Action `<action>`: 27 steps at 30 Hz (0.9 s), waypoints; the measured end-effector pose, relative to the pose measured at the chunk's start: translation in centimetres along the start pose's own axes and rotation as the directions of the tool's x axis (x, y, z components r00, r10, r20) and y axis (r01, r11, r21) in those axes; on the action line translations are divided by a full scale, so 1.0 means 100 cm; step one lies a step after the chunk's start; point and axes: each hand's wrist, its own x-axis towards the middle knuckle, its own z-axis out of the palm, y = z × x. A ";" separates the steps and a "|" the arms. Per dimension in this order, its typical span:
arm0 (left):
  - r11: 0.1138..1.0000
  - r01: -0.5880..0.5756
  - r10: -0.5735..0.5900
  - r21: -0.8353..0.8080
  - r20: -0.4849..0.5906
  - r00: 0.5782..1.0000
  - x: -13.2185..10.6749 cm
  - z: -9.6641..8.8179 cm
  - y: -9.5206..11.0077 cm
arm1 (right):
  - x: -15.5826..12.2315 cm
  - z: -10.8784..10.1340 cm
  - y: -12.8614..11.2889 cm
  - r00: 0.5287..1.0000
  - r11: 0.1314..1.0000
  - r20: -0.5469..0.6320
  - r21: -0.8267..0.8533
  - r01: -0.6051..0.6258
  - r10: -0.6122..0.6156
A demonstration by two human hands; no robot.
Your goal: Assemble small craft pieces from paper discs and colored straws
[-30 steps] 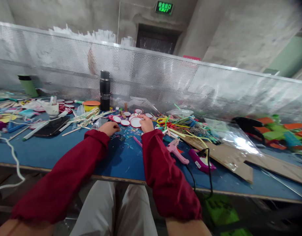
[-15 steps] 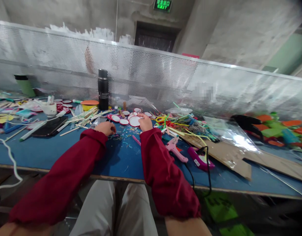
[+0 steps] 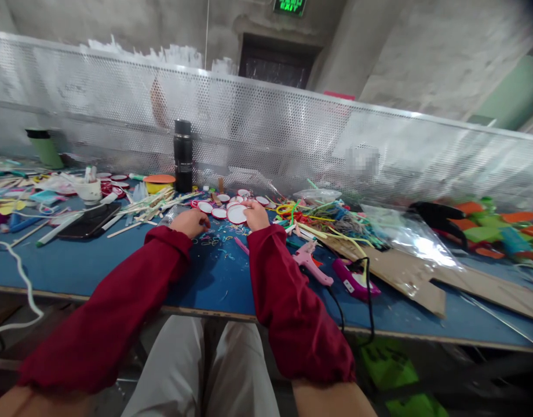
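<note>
Red-rimmed disc (image 3: 236, 215) sits about midway along the desk (image 3: 97, 263), nearer its far edge, with the right hand (image 3: 256, 216) pinched on its right rim. The left hand (image 3: 192, 222) lies curled, knuckles up, just beside it; whether it grips anything I cannot tell. Loose coloured bands (image 3: 214, 238) litter the blue top by both wrists, more discs (image 3: 204, 207) crowd behind, and a pink glue gun (image 3: 310, 263) lies just beside the right sleeve (image 3: 288, 295). My worry is that a sleeve dragging across could sweep bands toward the near edge or snag the gun, and a slack pinch could drop the disc among its look-alikes.
</note>
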 end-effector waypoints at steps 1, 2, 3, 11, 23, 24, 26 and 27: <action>1.000 0.008 -0.007 -0.009 0.036 0.999 0.000 0.002 0.001 | 0.000 0.000 0.000 1.000 1.000 0.000 -0.001 -0.002 0.002; 1.000 0.027 -0.026 -0.014 0.071 0.997 0.000 0.003 0.001 | 0.000 0.000 0.000 1.000 1.000 0.001 -0.002 -0.004 0.004; 0.999 0.050 -0.049 -0.015 0.100 0.994 0.000 0.006 0.002 | 0.000 0.000 0.000 1.000 1.000 0.003 -0.003 -0.006 0.006; 0.996 0.083 -0.082 -0.022 0.051 0.995 0.001 0.015 0.002 | 0.001 0.004 0.002 1.000 1.000 0.000 -0.005 0.016 -0.016; 0.993 0.093 -0.088 -0.074 0.070 0.994 0.001 0.012 0.001 | 0.006 0.009 0.007 0.998 0.999 0.058 0.022 0.033 -0.034; 0.993 0.097 -0.092 -0.061 0.083 0.992 0.001 0.013 0.002 | 0.006 0.009 0.007 0.998 0.999 0.060 0.024 0.034 -0.035; 0.994 0.099 -0.095 -0.043 0.092 0.991 0.000 0.015 0.004 | 0.006 0.009 0.007 0.997 0.999 0.064 0.027 0.033 -0.035; 0.995 0.094 -0.090 -0.040 0.091 0.992 0.000 0.015 0.005 | 0.005 0.009 0.006 0.997 0.999 0.067 0.027 0.032 -0.034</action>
